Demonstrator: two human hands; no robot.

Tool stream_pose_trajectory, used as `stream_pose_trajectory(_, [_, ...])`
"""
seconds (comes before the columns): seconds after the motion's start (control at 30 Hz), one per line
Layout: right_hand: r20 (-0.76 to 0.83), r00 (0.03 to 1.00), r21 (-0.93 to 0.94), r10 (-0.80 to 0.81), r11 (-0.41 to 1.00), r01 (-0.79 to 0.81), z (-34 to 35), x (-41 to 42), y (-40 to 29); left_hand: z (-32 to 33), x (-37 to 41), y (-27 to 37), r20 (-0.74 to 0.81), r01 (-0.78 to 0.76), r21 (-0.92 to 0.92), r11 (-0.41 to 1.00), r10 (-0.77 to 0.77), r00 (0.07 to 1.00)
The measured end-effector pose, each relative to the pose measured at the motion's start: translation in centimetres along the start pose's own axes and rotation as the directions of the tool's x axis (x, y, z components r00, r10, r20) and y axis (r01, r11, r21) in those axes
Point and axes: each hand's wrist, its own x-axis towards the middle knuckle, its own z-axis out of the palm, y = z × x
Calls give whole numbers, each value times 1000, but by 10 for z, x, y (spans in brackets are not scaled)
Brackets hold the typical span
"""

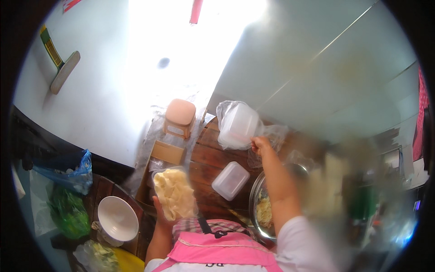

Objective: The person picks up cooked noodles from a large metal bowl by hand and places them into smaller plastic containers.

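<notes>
My left hand (161, 216) holds up a clear plastic container (195, 212) from below and its side. Pale yellow, folded sheet-like food (173, 193) fills it to the rim. My right hand (261, 145) reaches forward, fingers curled at the near right corner of a stack of translucent plastic lids or containers (241, 122). Whether it pinches one of them cannot be made out. Clear plastic film (226, 106) wraps loosely around that stack. Between my hands, a closed translucent container (231, 181) rests on the wooden table (204, 163).
Under my right forearm stands a metal bowl (253, 197) with pale shredded food (264, 212). To the left are a white bowl (118, 217), a green plastic bag (69, 217) and a blue bag (73, 176). A cardboard box (167, 152) and a plastic stool (180, 114) stand beyond.
</notes>
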Motion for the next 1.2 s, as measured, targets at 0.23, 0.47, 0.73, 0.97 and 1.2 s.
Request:
stream_pose_trajectory(0.23, [56, 998, -204, -23, 978, 34, 2, 4, -3, 1, 2, 2, 25, 26, -10, 1000, -26, 999])
stream_pose_trajectory(0.47, [-24, 932, -544, -362, 787, 291, 8, 3, -5, 8, 3, 4, 57, 6, 54, 999, -9, 998])
stream_pose_trajectory(0.73, [-45, 986, -452, -161, 883, 124, -9, 21, -18, 6, 3, 2, 67, 32, 42, 999, -35, 997])
stream_pose_trajectory(0.97, [-52, 953, -647, -300, 737, 196, -10, -3, -26, -5, -3, -1, 10, 22, 17, 1000, -22, 1000])
stream_pose_trajectory(1.2, [-86, 973, -454, -212, 878, 151, -22, 5, -19, 1, 1, -3, 59, 61, 28, 998, -63, 996])
